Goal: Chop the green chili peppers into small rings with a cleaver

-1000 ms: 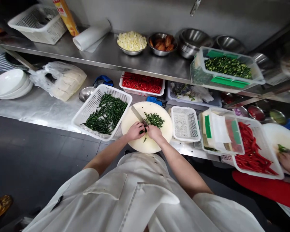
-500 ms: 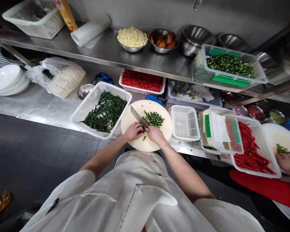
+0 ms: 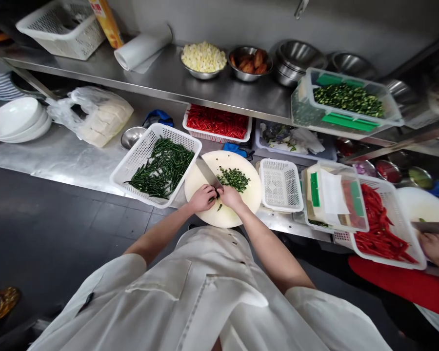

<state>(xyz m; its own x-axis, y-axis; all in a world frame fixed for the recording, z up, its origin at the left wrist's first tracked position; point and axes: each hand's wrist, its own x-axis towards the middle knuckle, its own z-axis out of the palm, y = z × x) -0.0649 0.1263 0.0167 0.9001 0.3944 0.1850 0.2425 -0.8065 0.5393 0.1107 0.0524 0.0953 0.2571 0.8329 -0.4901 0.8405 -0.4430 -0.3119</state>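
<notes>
Slicing on the board [image 3: 219, 219], you've got right fingers [image 3: 223, 190] round the knife [image 3: 207, 171], left fingers [image 3: 209, 192] pinning green peppers [image 3: 217, 194] by the chopped pile [image 3: 236, 180]; next cut likely needs the left ones tucked.

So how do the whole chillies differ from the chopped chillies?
The whole chillies are long and slender; the chopped chillies are short bits. The whole chillies lie in a white basket; the chopped chillies lie in a smaller pile on the board. Both are green.
</notes>
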